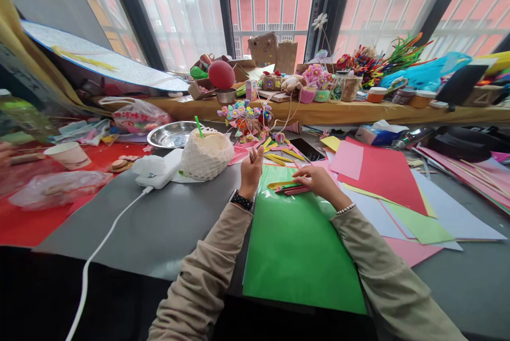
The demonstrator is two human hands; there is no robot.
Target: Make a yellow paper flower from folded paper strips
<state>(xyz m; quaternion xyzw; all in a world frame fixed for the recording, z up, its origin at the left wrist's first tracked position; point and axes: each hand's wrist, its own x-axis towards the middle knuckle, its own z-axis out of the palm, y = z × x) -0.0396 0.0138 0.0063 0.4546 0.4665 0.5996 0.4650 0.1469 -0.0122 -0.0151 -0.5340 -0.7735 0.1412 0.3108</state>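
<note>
Several narrow strips (298, 190) in yellow, pink and dark green lie on the far part of a glossy green sheet (303, 250) in front of us. Our right hand (321, 184) reaches over them from the side, its fingers (302, 175) bent and touching or just above the nearest ones; whether they grip any, we cannot tell. Our left hand (251, 172) is raised beside the sheet's far left corner, its fingers curled upward, and we cannot make out whether they are closed on anything (a polka-dot band (241, 201) circles that wrist, a beaded bracelet (345, 209) the other).

Just beyond the left hand, more yellow strips (278, 159) lie scattered near a dark phone (306, 150). To our right, a red sheet (392, 176) overlaps pink, yellow, pale green and white paper on the gray worktop (470, 288).

On our left stands a coconut (207, 156) wrapped in white foam netting, a green straw (198, 126) poking out of it. Just beside it sits a white charger (163, 168) with its cable (105, 243) trailing toward us. Behind the coconut rests a shiny metal dish (169, 135).
</note>
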